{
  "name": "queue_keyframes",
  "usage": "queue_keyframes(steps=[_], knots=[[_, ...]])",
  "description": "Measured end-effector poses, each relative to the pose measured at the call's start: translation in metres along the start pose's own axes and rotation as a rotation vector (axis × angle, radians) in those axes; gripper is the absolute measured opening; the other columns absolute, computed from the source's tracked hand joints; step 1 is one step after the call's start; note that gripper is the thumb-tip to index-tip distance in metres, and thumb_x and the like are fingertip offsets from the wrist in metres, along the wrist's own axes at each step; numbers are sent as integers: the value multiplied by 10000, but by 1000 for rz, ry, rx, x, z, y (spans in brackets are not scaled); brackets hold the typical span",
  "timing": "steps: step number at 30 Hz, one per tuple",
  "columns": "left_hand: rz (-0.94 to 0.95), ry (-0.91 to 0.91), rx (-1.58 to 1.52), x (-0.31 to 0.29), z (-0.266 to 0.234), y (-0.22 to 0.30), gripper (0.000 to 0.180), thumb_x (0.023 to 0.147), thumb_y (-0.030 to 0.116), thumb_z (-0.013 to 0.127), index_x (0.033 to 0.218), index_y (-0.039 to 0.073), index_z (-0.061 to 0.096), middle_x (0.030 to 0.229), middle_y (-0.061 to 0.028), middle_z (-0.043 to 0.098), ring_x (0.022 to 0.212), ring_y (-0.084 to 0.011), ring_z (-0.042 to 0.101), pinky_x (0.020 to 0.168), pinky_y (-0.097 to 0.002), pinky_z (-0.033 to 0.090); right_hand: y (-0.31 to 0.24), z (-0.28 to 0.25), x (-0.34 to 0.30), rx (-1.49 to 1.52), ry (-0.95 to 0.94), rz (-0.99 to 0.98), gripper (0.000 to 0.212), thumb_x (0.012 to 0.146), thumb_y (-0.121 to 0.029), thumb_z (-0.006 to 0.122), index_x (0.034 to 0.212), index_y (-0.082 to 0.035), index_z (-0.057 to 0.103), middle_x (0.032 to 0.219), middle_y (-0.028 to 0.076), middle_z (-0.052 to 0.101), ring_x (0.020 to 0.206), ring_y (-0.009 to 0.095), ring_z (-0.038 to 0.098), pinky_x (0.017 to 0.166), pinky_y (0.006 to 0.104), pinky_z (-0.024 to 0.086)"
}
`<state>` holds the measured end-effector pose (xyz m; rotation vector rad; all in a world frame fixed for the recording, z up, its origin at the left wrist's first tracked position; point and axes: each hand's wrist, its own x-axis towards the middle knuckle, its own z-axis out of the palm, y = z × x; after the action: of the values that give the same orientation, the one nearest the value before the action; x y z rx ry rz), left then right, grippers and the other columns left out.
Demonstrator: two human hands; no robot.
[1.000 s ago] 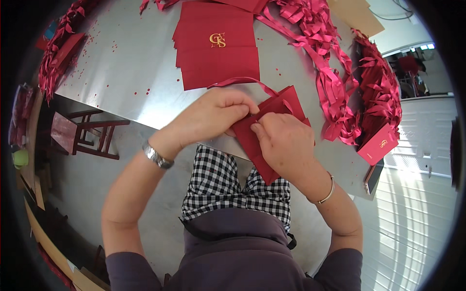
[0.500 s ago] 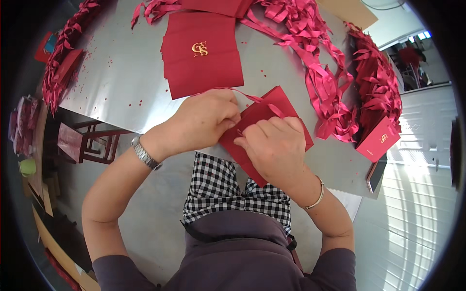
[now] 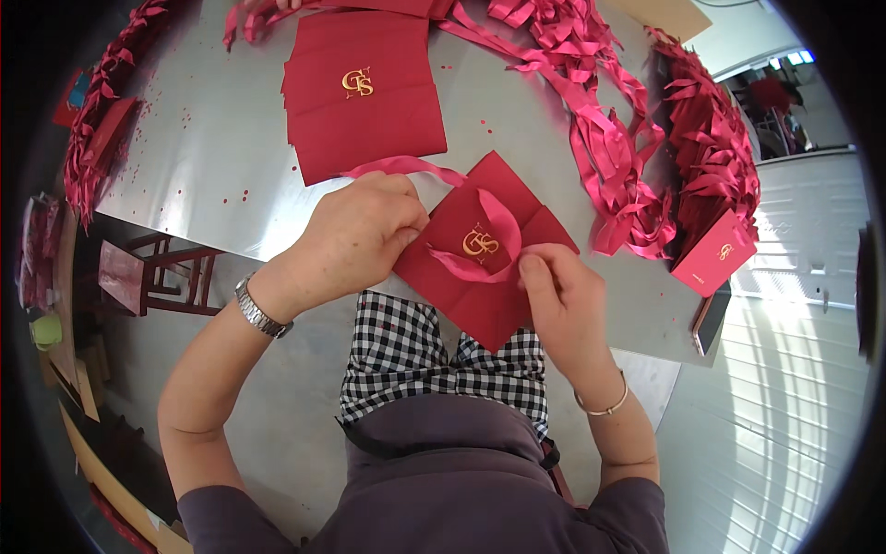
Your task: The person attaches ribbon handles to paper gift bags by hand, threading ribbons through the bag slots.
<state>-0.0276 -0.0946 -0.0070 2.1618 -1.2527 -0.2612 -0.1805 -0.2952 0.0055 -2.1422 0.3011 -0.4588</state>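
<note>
Likely mid-threading, your right hand pinches the ribbon, your left hand the red packet; next calls for an even pull.

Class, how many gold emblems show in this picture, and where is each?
3: an emblem on the flat red stack, an emblem on the red bag between left hand and right hand, an emblem on the bag beside the phone. More may be hidden.

Left hand curls palm-down; right hand pinches, thumb extended.
</note>
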Motion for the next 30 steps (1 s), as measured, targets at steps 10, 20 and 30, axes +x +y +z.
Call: queue_keyframes(steps=[10,20,30], knots=[[9,64,-20,-6,7,-3,66,772,8,650,822,42,623,862,-60,613,876,-281,599,732,-378,496,4,5,16,1016,-382,536,285,922,-35,540,1185,15,636,619,-43,464,515,31,360,475,204,236],[-66,127,81,-14,1,-6,72,750,1,648,805,38,619,839,-112,597,868,-320,599,723,-406,496,-6,15,22,552,-499,621,399,903,-1,502,1300,31,524,608,-33,446,511,28,355,467,203,263],[-352,432,290,-19,-23,-48,100,829,97,638,909,76,694,906,-62,649,848,-264,624,713,-384,514,1,13,16,695,-537,538,172,914,-13,530,1066,20,603,664,-41,538,570,19,456,516,195,368]])
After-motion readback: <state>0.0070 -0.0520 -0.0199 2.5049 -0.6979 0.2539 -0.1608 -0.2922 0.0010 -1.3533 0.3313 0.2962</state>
